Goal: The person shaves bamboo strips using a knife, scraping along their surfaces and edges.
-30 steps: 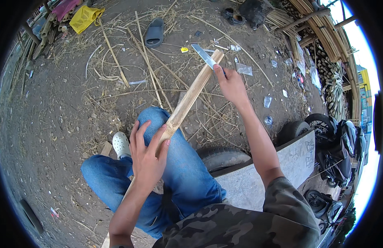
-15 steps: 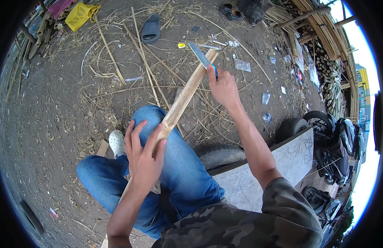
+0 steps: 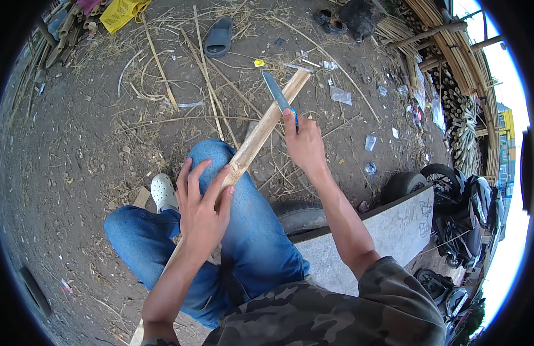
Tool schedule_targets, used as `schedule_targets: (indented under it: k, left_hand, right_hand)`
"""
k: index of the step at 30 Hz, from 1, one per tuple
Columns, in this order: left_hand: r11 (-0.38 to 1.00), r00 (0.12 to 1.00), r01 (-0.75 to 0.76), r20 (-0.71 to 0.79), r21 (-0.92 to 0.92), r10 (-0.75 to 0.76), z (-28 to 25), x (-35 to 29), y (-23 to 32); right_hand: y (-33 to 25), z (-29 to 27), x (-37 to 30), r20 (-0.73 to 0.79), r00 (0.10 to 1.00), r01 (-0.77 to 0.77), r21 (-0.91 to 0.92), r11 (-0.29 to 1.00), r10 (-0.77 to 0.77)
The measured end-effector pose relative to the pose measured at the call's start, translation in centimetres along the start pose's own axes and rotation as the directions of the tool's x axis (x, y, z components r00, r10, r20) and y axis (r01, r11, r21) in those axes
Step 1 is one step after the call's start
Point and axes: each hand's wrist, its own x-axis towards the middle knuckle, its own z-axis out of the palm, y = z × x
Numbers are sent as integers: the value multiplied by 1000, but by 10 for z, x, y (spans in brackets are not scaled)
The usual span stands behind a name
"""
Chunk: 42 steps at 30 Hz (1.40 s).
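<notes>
A long split bamboo strip [image 3: 260, 136] slants across my bent knee, its far end pointing up and to the right. My left hand [image 3: 203, 202] is closed around the strip at the knee, thumb and forefinger along its sides. In my right hand [image 3: 304, 140] is a knife [image 3: 276, 92] with a blue handle, mostly hidden by the fingers. Its blade lies across the strip some way below the far end, tip to the upper left. The strip's lower part passes under my left forearm and shows again at the bottom edge.
Thin bamboo slivers [image 3: 206, 75] and plastic scraps litter the dirt ground. A grey slide sandal [image 3: 218, 37] lies ahead. At my right are a flat grey board [image 3: 388, 230], tyres [image 3: 301, 218] and parked motorcycles [image 3: 468, 202]. Stacked bamboo [image 3: 460, 109] stands at the far right.
My right hand has drawn the knife down along the strip, toward me. My left hand keeps its hold at the knee. The whole view has shifted slightly.
</notes>
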Motion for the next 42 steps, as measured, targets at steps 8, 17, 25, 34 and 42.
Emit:
schedule_targets:
  k: [8, 17, 25, 34, 42]
  left_hand:
    - [1000, 1000, -17, -14, 5, 17, 2, 1, 1]
    - [1000, 1000, -22, -18, -6, 22, 3, -1, -2]
    - [1000, 1000, -6, -21, -1, 6, 5, 2, -3]
    - [998, 998, -2, -66, -67, -2, 5, -2, -8]
    - [999, 998, -24, -59, -48, 21, 3, 1, -5]
  right_hand:
    - [-14, 14, -70, 156, 987, 17, 91, 996, -31]
    - [0, -21, -14, 160, 985, 50, 52, 997, -58]
    - [-8, 16, -31, 35, 985, 170, -2, 985, -170]
    - [-13, 19, -79, 253, 967, -64, 229, 971, 4]
    - [1, -7, -75, 223, 973, -1, 266, 964, -61]
